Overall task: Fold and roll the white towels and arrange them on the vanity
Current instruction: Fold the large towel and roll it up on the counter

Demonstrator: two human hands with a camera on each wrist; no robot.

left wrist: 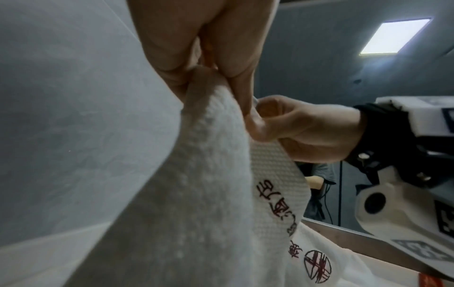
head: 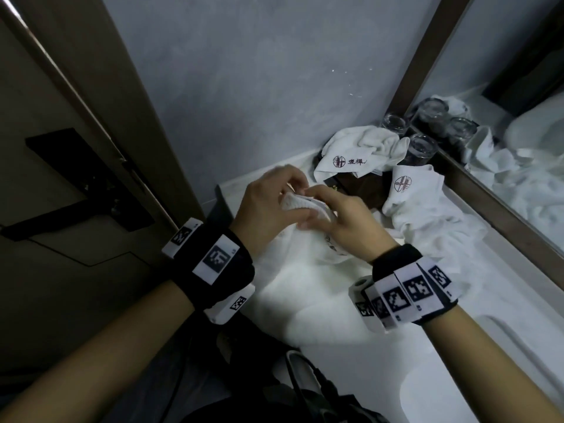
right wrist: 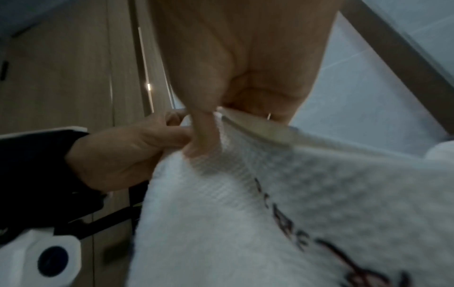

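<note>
Towel in hand, white terry with a waffle-weave hem band and dark red stitched lettering; it hangs from both hands down onto the white vanity top, bulk pooled under the wrists. Left hand pinches the top edge, thumb and fingers curled tight over a bunched corner. Right hand pinches the same hem right beside it, fingertips of the two hands touching, thumb pressed on the woven band. Both closed on cloth, nothing else held. Handling guess: light, fully limp, no stiffness, so it sags wherever unsupported; terry is grippy, low slip risk, not fragile. Best hold looks like the flat hem band at its corners, since it's firmer than the pile and gives a straight fold line; hands likely need to spread apart along that edge. Farther back, two more crumpled white towels with the same logo lie on the counter around a dark brown box, unfolded. Behind them clear glasses stand by the mirror; breakable, keep swinging cloth clear.
</note>
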